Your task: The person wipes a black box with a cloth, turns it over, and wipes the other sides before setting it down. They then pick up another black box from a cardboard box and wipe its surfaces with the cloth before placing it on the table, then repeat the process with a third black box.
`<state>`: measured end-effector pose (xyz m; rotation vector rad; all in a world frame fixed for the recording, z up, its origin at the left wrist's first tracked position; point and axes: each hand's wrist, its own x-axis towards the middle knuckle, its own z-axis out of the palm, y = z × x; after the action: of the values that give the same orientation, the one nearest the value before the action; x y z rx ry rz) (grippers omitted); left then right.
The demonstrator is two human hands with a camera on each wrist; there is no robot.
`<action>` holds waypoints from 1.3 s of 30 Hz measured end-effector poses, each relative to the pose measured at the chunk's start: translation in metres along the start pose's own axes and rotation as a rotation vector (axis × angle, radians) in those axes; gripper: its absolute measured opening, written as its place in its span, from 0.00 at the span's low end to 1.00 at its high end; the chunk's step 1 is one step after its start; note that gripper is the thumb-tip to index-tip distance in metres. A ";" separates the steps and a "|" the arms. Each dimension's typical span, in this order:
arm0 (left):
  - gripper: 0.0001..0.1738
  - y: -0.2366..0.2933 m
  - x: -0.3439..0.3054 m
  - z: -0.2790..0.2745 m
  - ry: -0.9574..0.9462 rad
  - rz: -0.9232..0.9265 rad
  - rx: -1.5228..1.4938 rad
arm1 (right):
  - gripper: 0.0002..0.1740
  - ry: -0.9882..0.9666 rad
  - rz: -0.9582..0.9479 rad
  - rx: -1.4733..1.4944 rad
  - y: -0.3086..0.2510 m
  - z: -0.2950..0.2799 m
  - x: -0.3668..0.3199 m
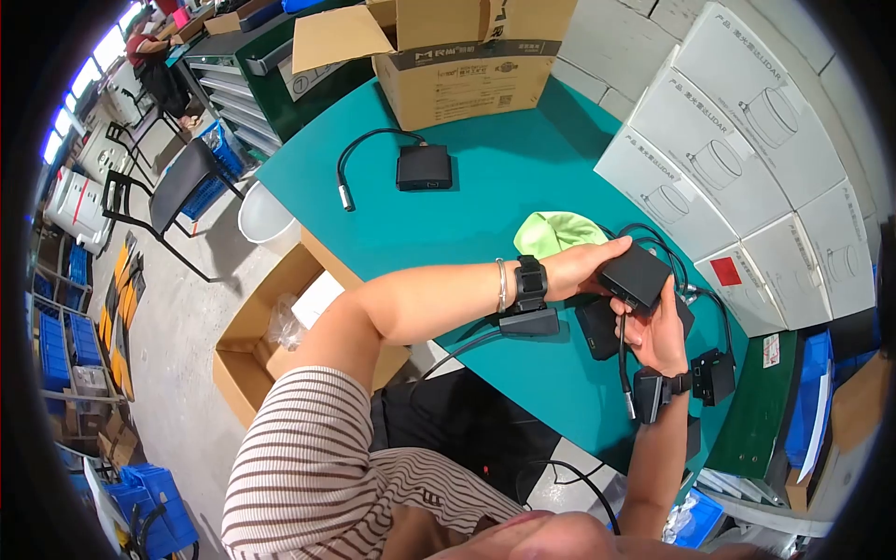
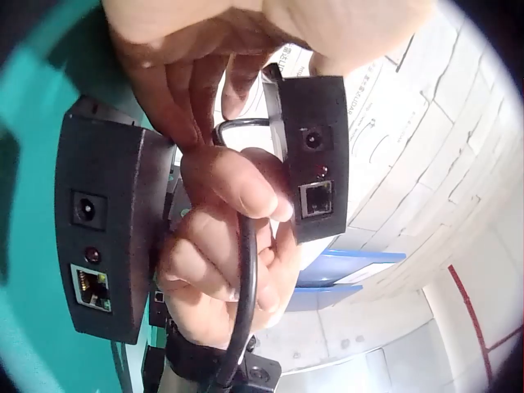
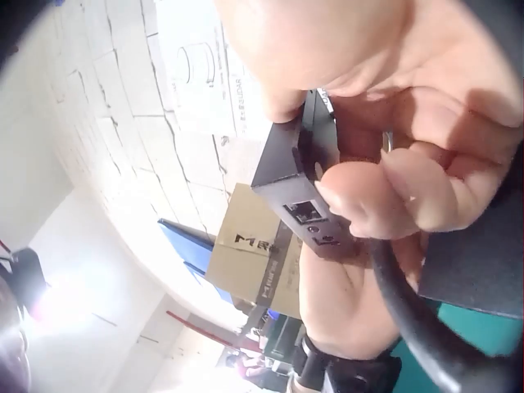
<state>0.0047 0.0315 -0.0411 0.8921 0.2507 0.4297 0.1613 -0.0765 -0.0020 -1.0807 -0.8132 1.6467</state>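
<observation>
Both hands hold a small black interface box (image 1: 637,275) above the right part of the table. The left hand (image 1: 581,271) grips its far left edge. From the near right side, the right hand (image 1: 659,338) supports the box and curls its fingers round a black cable (image 2: 248,286). This cable hangs below the hand and ends in a metal connector (image 1: 630,406). A round power socket and a network port (image 2: 317,199) show on the box's end face. Beneath the hands, a second black box (image 2: 106,221) with similar sockets lies on the table.
Another black box (image 1: 425,168) with its cable lies toward the back. A lime-green cloth (image 1: 557,232) sits behind the hands, with coiled cables (image 1: 667,245) beside it. Stacked white LIDAR cartons (image 1: 714,159) stand at the right, a cardboard box (image 1: 467,79) at the back.
</observation>
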 end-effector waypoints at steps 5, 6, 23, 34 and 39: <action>0.28 0.006 -0.003 0.005 0.023 -0.050 0.046 | 0.35 -0.049 -0.008 0.092 0.010 -0.011 -0.002; 0.28 0.005 -0.003 0.004 0.029 -0.055 0.052 | 0.35 -0.059 -0.019 0.151 0.012 -0.011 -0.001; 0.29 0.006 0.001 0.001 0.029 -0.102 0.030 | 0.36 -0.263 -0.017 0.100 0.013 -0.024 0.000; 0.29 0.004 0.000 -0.003 -0.019 -0.114 0.041 | 0.35 -0.270 -0.034 0.124 0.015 -0.025 0.001; 0.29 0.004 0.000 -0.004 -0.004 -0.132 0.043 | 0.34 -0.269 -0.036 0.132 0.015 -0.025 0.001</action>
<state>0.0025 0.0363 -0.0403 0.9127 0.3138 0.3008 0.1793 -0.0796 -0.0249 -0.7588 -0.8761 1.8121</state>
